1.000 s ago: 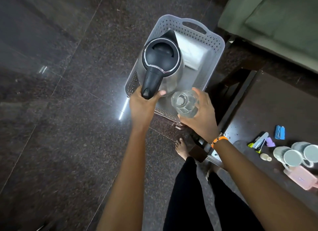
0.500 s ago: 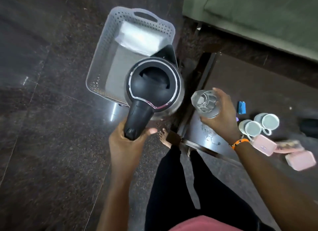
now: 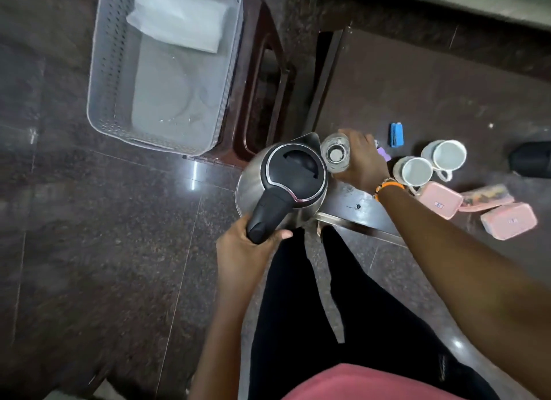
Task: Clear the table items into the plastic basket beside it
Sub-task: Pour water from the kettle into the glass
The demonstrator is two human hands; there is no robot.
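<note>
Where dark table (image 3: 417,80) meets polished floor (image 3: 89,221).

A home living space, by the look of it: polished dark granite floor (image 3: 104,221), a low dark table (image 3: 432,95) with 2 mugs (image 3: 429,164) and pink boxes (image 3: 474,212), a steel electric kettle (image 3: 286,176), and a green sofa edge (image 3: 477,0) behind.

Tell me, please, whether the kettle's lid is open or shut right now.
Shut. The kettle's black lid lies flat within the chrome rim, with no gap showing, while the left hand holds its handle.
</note>
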